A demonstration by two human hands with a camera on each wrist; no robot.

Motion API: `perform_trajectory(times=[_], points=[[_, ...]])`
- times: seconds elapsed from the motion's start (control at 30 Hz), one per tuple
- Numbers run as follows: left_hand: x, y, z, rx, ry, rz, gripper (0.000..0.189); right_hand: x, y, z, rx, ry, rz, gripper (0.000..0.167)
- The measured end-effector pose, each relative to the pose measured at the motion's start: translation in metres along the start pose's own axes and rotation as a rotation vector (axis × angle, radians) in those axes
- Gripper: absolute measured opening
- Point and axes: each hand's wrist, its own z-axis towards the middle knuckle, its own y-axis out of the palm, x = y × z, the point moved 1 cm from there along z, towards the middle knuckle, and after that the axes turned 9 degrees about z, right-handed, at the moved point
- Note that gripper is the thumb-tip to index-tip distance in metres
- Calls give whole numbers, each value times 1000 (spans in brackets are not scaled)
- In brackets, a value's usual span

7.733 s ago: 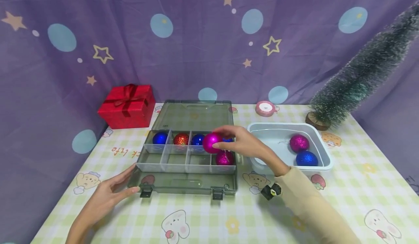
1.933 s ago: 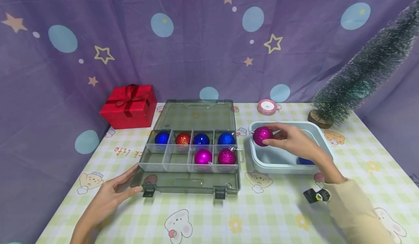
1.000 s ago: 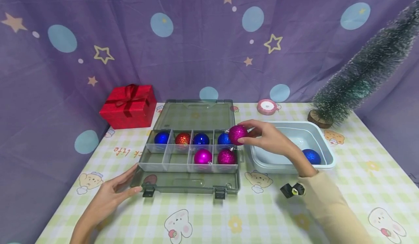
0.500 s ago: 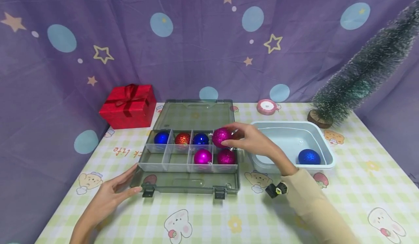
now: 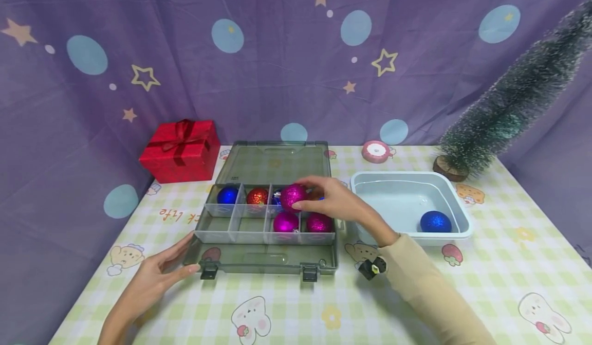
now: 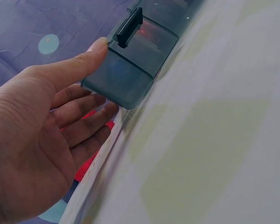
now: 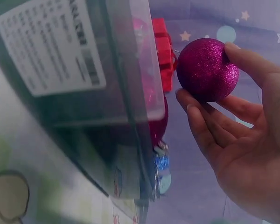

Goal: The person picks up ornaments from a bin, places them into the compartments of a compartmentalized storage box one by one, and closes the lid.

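Observation:
My right hand [image 5: 339, 201] pinches a glittery magenta Christmas ball [image 5: 293, 198] between thumb and fingers. In the right wrist view this ball is above the rim of the divided plastic case [image 5: 265, 259]. My left hand [image 5: 150, 278] rests at the case's front left corner, thumb by the front edge and loosely straight fingers along the side. The back row holds a blue ball [image 5: 227, 196], an orange-red glitter ball [image 5: 257, 197] and two more blue balls, partly hidden behind my right hand and its ball. A shiny pink ball [image 5: 285, 222] and a magenta glitter ball [image 5: 319, 223] lie in the front row.
Right of the case stands a pale blue basin [image 5: 398, 178] with one blue glitter ball [image 5: 436, 222] in it. Behind are a red gift box [image 5: 182, 152], a ribbon roll [image 5: 375, 151] and a small frosted tree [image 5: 509, 103]. A checked cloth [image 5: 296, 319] covers the table.
The shiny pink ball now lies in the front row. My right hand has taken the magenta glitter ball from the basin and carried it left over the case. My left hand has stayed.

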Motion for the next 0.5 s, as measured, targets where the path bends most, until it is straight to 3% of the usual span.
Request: perform_trajectory(times=[0.23, 0.5], points=[[1, 0, 0, -10, -14, 1, 75, -4, 10, 10, -24, -3, -51, 56], [1, 1, -1, -16, -26, -8, 75, -6, 25, 23, -69, -36, -31, 57]])
